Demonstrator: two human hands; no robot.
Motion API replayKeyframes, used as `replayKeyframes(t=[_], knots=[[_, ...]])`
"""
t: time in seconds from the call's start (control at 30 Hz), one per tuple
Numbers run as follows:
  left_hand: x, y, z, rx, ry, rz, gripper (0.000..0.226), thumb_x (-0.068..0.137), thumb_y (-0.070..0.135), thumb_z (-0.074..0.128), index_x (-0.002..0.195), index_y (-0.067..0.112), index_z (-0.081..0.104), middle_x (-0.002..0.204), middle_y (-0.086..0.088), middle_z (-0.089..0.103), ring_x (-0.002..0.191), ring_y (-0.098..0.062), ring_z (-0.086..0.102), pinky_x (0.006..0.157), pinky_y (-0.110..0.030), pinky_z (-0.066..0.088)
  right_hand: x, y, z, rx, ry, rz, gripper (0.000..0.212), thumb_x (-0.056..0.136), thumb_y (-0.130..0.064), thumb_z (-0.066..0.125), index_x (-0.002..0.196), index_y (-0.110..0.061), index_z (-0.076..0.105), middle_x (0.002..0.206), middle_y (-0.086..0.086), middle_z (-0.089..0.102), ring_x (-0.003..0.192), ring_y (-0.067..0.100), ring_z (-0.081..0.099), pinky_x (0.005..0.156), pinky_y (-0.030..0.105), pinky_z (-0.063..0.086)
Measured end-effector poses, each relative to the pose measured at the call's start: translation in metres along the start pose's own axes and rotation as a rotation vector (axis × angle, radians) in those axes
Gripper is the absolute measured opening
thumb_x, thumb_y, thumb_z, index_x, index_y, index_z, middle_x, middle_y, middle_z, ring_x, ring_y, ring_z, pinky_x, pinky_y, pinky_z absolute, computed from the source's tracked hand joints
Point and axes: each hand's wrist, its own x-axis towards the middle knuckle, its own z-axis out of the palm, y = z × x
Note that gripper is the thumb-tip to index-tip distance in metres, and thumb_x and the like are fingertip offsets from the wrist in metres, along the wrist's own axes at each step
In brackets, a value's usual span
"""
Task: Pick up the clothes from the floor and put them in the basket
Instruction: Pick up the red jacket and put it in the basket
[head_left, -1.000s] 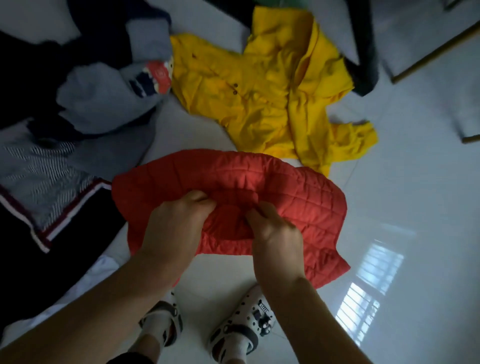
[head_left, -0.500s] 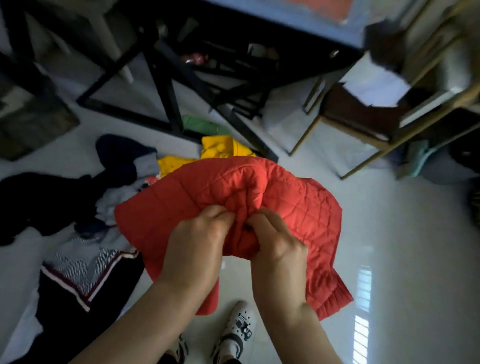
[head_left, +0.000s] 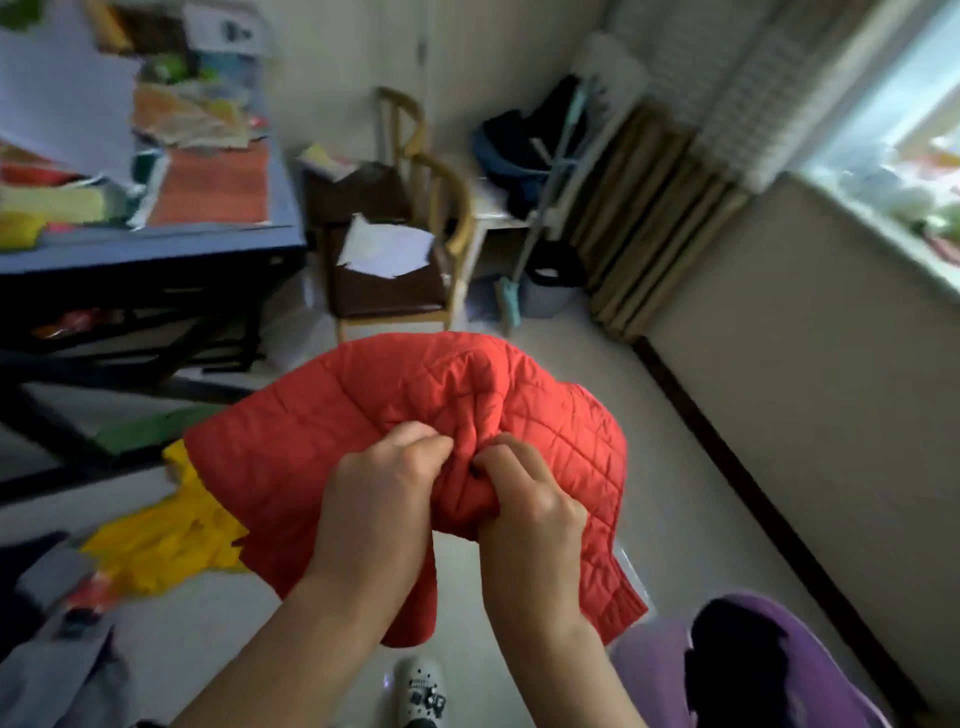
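**Red jacket in both hands, basket waiting at lower right**

The carrying step is under way. A red quilted jacket (head_left: 322, 447) is off the floor and held at the middle of the frame. The left hand (head_left: 379, 504) and the right hand (head_left: 535, 514) sit close together, each with fingers curled tight into a bunched fold of the fabric. The rest of the jacket drapes loosely below and to either side of them.

A purple container with a dark inside (head_left: 826, 649) shows at the lower right corner, near the hanging hem. I take it to be the basket. The next move would then be to swing the jacket right and down over its opening and let go. The loose cloth should be gathered first so that none hangs over the rim.

More clothes lie on the pale, glossy floor (head_left: 675, 467): a yellow garment (head_left: 166, 540) at the left, a green one (head_left: 150, 423) above it, and grey pieces (head_left: 57, 670) in the lower left corner.

A desk (head_left: 156, 249) piled with papers fills the upper left. A wooden chair (head_left: 395, 291) stands beside it, and a bright window (head_left: 904, 135) is at the upper right. The whole view is rather blurred.
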Motion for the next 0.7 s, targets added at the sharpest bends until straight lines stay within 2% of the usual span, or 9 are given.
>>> replayKeyframes(t=[0.13,0.33,0.5,0.7], knots=[[-0.002,0.069,0.036,-0.028,-0.150,0.203,0.018,0.085,0.031,0.046,0.084,0.025,0.063,0.087,0.010,0.064,0.074,-0.015,0.066,0.059,-0.038,0.051,-0.032,0.036,-0.065,-0.119,0.160,0.170,0.009,0.070,-0.009,0.052,0.074,-0.014,0.059,0.085,-0.005,0.060,0.063,0.013,0.056,0.050,0.034,0.047],[-0.027,0.169,0.106,-0.101,-0.350,0.449,0.027,0.079,0.039,0.045,0.081,0.024,0.067,0.083,0.009,0.066,0.074,-0.013,0.066,0.059,-0.035,0.052,-0.097,0.101,-0.144,-0.270,0.339,0.405,0.013,0.076,-0.020,0.049,0.075,-0.016,0.061,0.087,-0.006,0.063,0.066,0.011,0.060,0.053,0.032,0.048],[-0.055,0.255,0.189,-0.120,-0.523,0.600,0.011,0.078,0.024,0.060,0.084,0.025,0.069,0.086,0.011,0.068,0.076,-0.013,0.068,0.061,-0.034,0.054,-0.156,0.172,-0.207,-0.341,0.424,0.597,0.013,0.080,-0.024,0.050,0.076,-0.019,0.061,0.088,-0.006,0.063,0.070,0.012,0.063,0.057,0.031,0.050],[-0.083,0.370,0.302,-0.096,-0.683,0.698,0.024,0.069,0.015,0.055,0.084,0.025,0.071,0.084,0.012,0.068,0.074,-0.015,0.068,0.058,-0.029,0.053,-0.214,0.287,-0.286,-0.356,0.526,0.779,0.012,0.079,-0.021,0.050,0.072,-0.020,0.060,0.084,-0.008,0.061,0.072,0.007,0.059,0.059,0.026,0.046]])
